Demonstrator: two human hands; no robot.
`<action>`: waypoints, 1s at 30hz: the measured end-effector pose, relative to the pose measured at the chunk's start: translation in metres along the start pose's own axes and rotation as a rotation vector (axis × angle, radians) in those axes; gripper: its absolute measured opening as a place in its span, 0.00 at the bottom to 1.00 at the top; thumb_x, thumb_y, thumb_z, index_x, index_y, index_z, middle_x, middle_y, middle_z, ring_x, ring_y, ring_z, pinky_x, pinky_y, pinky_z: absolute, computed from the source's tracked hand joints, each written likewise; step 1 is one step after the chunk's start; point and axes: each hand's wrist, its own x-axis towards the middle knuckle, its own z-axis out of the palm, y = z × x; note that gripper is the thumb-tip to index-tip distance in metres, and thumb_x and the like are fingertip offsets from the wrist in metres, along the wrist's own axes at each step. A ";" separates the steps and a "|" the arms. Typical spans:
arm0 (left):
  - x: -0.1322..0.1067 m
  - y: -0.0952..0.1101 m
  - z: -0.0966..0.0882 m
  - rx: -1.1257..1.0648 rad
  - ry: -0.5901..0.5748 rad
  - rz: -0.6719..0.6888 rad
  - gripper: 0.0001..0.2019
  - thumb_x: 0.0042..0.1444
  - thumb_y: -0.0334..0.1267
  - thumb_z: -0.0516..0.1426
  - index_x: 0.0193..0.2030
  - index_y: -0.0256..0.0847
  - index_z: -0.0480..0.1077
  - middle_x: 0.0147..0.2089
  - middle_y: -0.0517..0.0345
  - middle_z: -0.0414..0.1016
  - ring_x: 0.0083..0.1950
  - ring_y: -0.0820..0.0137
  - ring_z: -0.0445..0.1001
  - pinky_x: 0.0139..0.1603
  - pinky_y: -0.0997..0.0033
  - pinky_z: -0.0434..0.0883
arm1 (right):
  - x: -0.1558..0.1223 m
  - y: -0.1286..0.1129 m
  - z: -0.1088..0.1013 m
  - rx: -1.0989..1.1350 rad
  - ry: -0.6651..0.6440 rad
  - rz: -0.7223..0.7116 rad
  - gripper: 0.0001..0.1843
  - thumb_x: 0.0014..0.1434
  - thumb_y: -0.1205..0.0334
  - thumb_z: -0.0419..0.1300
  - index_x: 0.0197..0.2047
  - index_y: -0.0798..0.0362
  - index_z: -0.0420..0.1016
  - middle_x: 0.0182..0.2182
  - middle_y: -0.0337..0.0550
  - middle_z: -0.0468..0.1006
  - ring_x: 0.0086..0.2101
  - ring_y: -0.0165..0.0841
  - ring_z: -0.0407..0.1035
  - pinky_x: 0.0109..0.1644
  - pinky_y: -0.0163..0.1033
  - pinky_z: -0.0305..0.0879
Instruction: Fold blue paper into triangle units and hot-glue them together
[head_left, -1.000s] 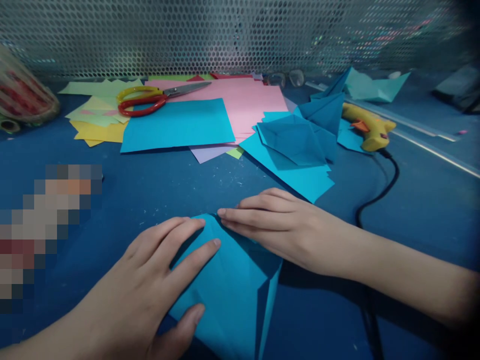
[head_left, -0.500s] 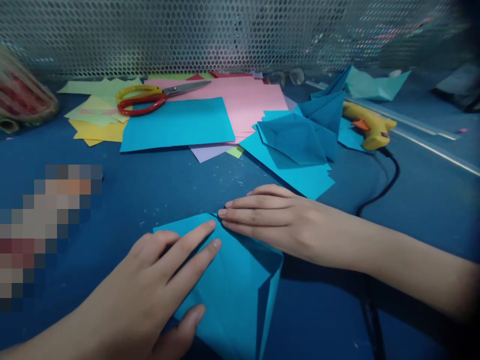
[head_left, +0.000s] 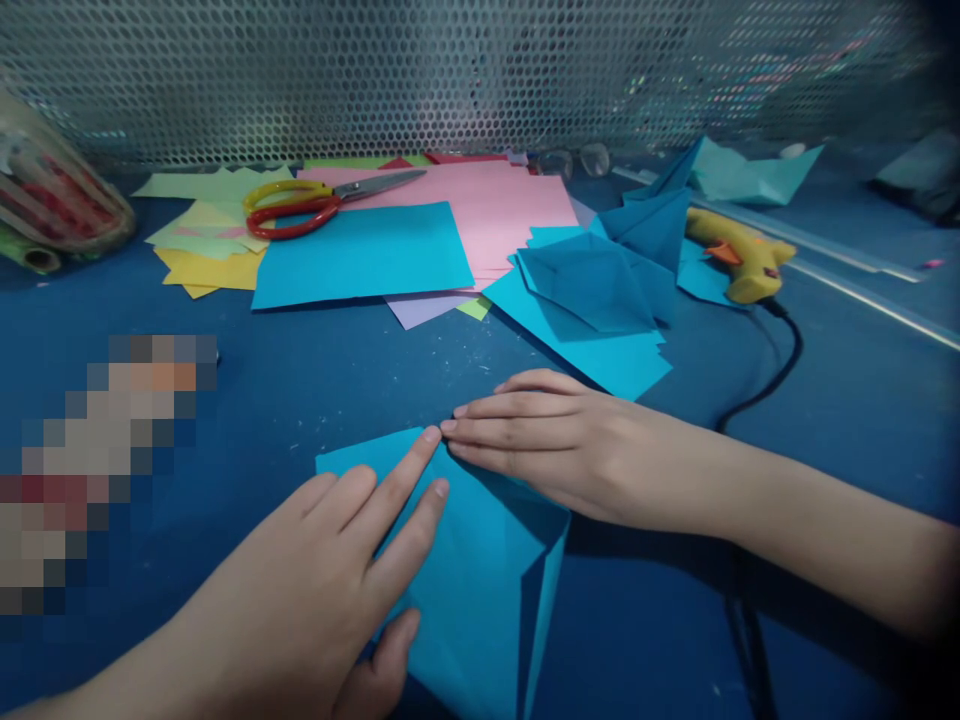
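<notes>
A partly folded sheet of blue paper (head_left: pixel 472 560) lies at the front of the table, its right side raised in a loose flap. My left hand (head_left: pixel 345 560) rests on it, index and middle fingers stretched toward the top corner, the other fingers bent and the thumb apart. My right hand (head_left: pixel 570 440) lies flat along the upper right edge, fingers straight and side by side. The fingertips of both hands almost meet at the paper's top corner. Part of the right edge is hidden under my right hand.
Scissors (head_left: pixel 296 212) lie on a flat blue sheet (head_left: pixel 367 260) over pink paper (head_left: pixel 517 205). Folded blue paper pieces (head_left: pixel 592 280) sit to the right, beside a yellow glue gun (head_left: pixel 750 260) with a black cord. A jar (head_left: pixel 60 195) stands at far left; a blurred-out object lies below it.
My left index fingertip has slid up to the paper's top corner, and its outer fingers have curled more. My right hand stays nearly still. The view has shifted slightly.
</notes>
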 end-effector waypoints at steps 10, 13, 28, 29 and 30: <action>0.000 -0.005 0.009 -0.059 0.082 0.017 0.26 0.64 0.33 0.42 0.67 0.40 0.66 0.75 0.42 0.61 0.49 0.58 0.79 0.41 0.57 0.74 | 0.001 -0.002 -0.003 0.010 -0.021 0.031 0.22 0.77 0.69 0.43 0.61 0.60 0.75 0.62 0.48 0.76 0.63 0.34 0.68 0.69 0.47 0.61; -0.001 -0.005 0.003 -0.055 -0.029 -0.021 0.27 0.65 0.34 0.41 0.68 0.45 0.65 0.76 0.45 0.59 0.54 0.57 0.79 0.45 0.55 0.77 | -0.001 0.002 -0.002 0.062 -0.032 0.037 0.22 0.77 0.68 0.44 0.61 0.59 0.75 0.61 0.48 0.77 0.63 0.34 0.68 0.69 0.46 0.61; 0.005 -0.029 -0.004 -0.126 -0.061 0.017 0.34 0.59 0.42 0.49 0.73 0.43 0.52 0.75 0.50 0.62 0.56 0.57 0.80 0.45 0.57 0.81 | -0.010 0.009 -0.013 -0.096 -0.051 -0.097 0.23 0.78 0.67 0.42 0.60 0.58 0.76 0.60 0.42 0.78 0.64 0.34 0.67 0.70 0.46 0.61; 0.006 -0.032 -0.004 -0.130 -0.063 0.026 0.34 0.61 0.44 0.50 0.74 0.43 0.50 0.74 0.51 0.63 0.57 0.59 0.80 0.46 0.59 0.81 | -0.010 0.009 -0.014 -0.095 -0.060 -0.089 0.22 0.78 0.66 0.43 0.60 0.57 0.76 0.60 0.42 0.78 0.65 0.34 0.66 0.71 0.46 0.61; 0.006 -0.035 -0.004 -0.137 -0.061 0.048 0.35 0.62 0.47 0.51 0.75 0.42 0.49 0.73 0.51 0.65 0.56 0.60 0.80 0.46 0.61 0.81 | -0.010 0.008 -0.015 -0.085 -0.070 -0.079 0.22 0.77 0.66 0.44 0.60 0.57 0.77 0.59 0.43 0.79 0.65 0.34 0.65 0.71 0.47 0.60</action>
